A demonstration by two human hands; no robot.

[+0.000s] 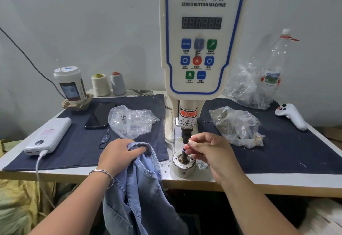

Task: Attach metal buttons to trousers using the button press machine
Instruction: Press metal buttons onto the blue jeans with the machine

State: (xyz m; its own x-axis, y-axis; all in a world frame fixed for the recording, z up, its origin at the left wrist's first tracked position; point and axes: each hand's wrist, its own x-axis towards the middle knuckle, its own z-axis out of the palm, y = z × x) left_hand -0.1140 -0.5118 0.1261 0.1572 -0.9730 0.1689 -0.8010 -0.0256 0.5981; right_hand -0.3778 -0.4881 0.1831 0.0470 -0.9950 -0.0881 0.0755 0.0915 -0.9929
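Left hand [121,154] grips trousers [140,188] near the press [202,34]; right hand [211,153], fingertips pinched, at the lower post [183,154].

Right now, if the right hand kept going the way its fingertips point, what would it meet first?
The right hand points left, fingertips at the lower die post under the press head. It would meet that post first, apparently already touching; beyond lie the trousers the left hand grips.

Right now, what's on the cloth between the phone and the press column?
In the head view, one crumpled clear plastic bag lies on the dark cloth between the phone and the press column; nothing else sits there.
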